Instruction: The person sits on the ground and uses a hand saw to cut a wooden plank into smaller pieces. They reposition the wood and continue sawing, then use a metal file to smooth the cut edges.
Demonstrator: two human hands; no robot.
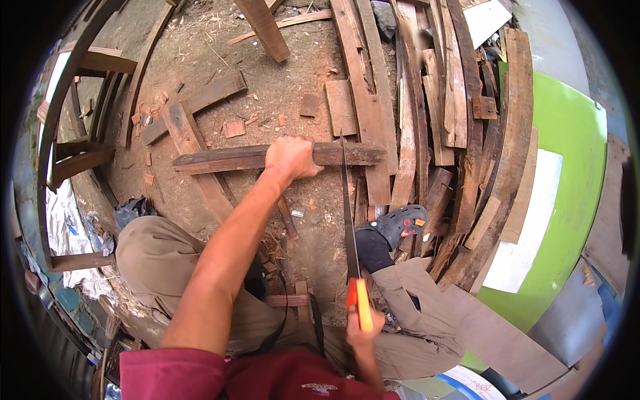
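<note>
1. while the dark brown, rough-edged wooden beam [230,159] lies crosswise in front of the person, above the earthen ground [213,50], a long, slim-bladed metal handsaw with a red and yellow handle [352,247] crosses it toward its right end; whether the teeth have bitten in cannot be told.
2. the bare left hand [291,157] is wrapped over the beam, knuckles up, just left of the blade. should that pressure slacken, the beam could roll or skid, since no clamp is seen on it.
3. the bare right hand [365,328] is closed round the saw's handle. a twist of that wrist would probably bow the blade and make it jump toward the left hand.
4. a flat reddish-brown plank [183,130] runs beneath the beam's left part, and a long, flat brown board [377,183] beneath its right end. the blade sits between these, so sagging wood might pinch it.
5. just right of the blade is a dark grey rubber clog with coloured charms [390,230]; a slip could catch the dark sock [375,252] above it.
6. farther right, a pile of weathered timber strips [457,100] might shift if the foot pushes against it.
</note>
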